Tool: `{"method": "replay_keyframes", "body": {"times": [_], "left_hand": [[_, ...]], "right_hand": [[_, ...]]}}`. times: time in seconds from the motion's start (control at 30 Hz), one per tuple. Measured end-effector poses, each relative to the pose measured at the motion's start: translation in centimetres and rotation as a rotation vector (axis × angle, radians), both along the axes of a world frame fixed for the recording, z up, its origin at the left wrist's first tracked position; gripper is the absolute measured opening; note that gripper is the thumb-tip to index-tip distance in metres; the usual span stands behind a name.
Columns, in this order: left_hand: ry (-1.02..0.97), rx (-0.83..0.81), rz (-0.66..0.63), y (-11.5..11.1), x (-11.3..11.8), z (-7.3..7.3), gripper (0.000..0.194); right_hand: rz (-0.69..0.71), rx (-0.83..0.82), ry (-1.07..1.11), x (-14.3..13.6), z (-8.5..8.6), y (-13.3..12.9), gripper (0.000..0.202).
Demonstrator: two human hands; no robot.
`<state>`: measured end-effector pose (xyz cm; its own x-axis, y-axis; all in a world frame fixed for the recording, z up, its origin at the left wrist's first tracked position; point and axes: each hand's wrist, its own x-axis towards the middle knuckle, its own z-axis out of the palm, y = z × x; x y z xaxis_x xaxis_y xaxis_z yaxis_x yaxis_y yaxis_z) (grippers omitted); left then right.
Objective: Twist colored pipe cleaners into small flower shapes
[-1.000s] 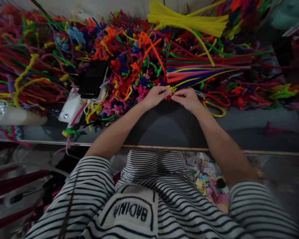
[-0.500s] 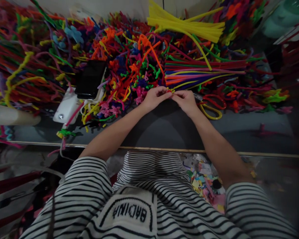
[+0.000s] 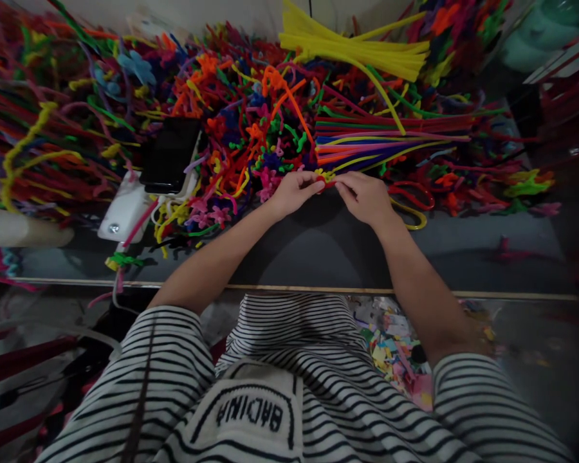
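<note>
Between my two hands is a small bent pipe cleaner piece [image 3: 325, 175], yellow with some red, held just above the table. My left hand [image 3: 296, 191] pinches its left side between thumb and fingers. On the other side my right hand [image 3: 365, 195] is closed with its fingertips at the red end. Just beyond the hands lies a bundle of straight pipe cleaners [image 3: 367, 141] in red, blue, pink, orange and yellow. Scissors with red and yellow handles [image 3: 417, 199] rest beside my right hand, their blades hidden behind it.
Heaps of coloured pipe cleaners [image 3: 251, 96] cover the back of the grey table [image 3: 309, 257]. A thick yellow bundle [image 3: 357, 48] lies on top. To the left are a black phone [image 3: 171, 154], a white device [image 3: 124, 209] with a cable, and a pale bottle [image 3: 24, 225].
My right hand has turned and its fingers have moved slightly away from the left, so more of the yellow and red piece shows. The whole view has shifted slightly.
</note>
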<state>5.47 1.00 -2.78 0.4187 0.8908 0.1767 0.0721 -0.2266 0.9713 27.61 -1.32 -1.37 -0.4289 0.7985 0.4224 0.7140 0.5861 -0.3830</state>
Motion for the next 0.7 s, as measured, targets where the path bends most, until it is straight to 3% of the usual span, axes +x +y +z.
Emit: {"method": "replay_keyframes", "body": {"times": [0.2,0.43,0.7], "left_hand": [[-0.041,-0.053,-0.174,0.3,-0.4,0.7,0.064],[-0.005,-0.083,-0.249,0.4,-0.5,0.3,0.061],[-0.033,-0.036,-0.117,0.0,-0.3,0.3,0.053]], "right_hand": [[-0.143,0.09,0.101,0.1,0.0,0.2,0.043],[-0.134,-0.063,0.37,-1.1,-1.2,0.4,0.032],[-0.026,-0.14,0.398,-2.4,-1.7,0.0,0.021]]}}
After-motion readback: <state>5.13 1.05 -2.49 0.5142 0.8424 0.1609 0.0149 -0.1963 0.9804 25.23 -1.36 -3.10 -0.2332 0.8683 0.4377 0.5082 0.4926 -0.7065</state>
